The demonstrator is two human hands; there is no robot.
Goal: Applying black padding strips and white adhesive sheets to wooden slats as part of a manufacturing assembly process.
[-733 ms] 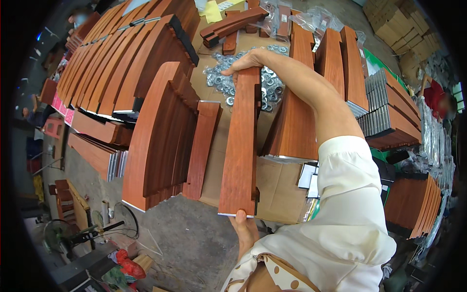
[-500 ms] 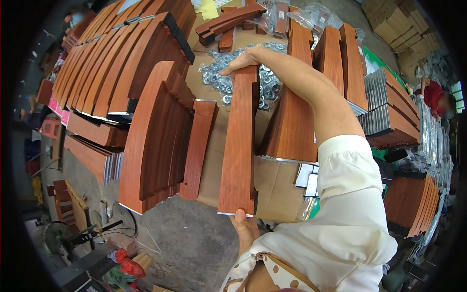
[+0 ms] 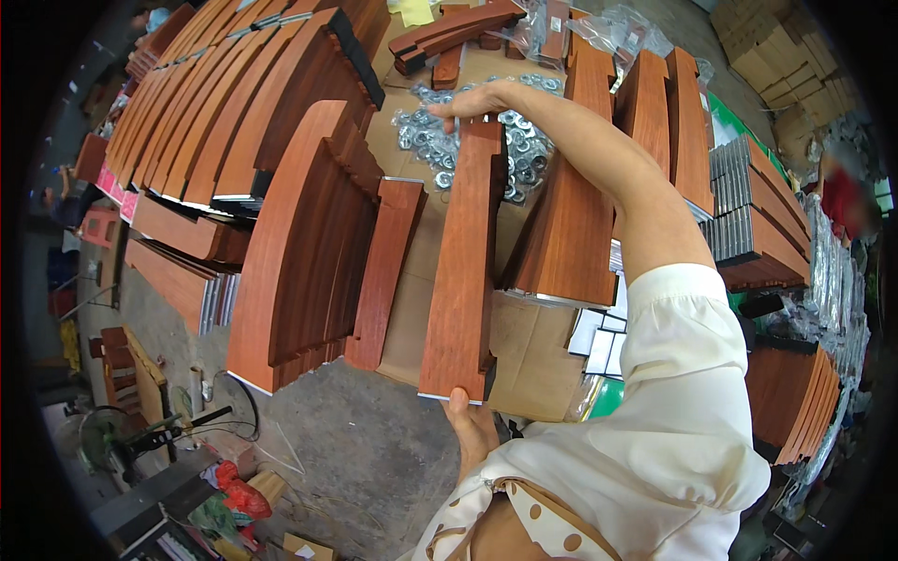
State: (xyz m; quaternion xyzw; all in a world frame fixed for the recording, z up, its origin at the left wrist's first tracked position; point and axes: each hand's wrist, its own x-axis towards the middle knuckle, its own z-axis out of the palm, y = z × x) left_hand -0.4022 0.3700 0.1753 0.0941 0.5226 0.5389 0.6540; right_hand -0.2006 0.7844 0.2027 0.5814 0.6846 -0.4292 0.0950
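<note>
A long reddish-brown wooden piece (image 3: 460,271), with a dark notched edge on its right side, stretches away from me over the cardboard-covered table. My left hand (image 3: 472,425) grips its near end, thumb on the top face and the other fingers mostly hidden beneath. Over its far end curves my right hand (image 3: 472,101), closed around that end with some fingers out of sight. Just beyond lies a heap of small bagged metal rings (image 3: 426,136). A shorter wooden board (image 3: 385,271) lies left of the piece, beside an upright row of curved wooden panels (image 3: 299,252).
Large stacks of curved panels (image 3: 206,112) rise at the far left. More wooden pieces (image 3: 571,234) stand close on the right, near metal-edged stacks (image 3: 748,215). Bare cardboard (image 3: 533,351) shows at the near right. A fan (image 3: 108,435) stands lower left, and another person (image 3: 842,201) is at far right.
The view has shifted slightly. Both hands keep hold of the wooden piece, its far end now tipped a little to the right. My right fingers have shifted slightly at that end.
</note>
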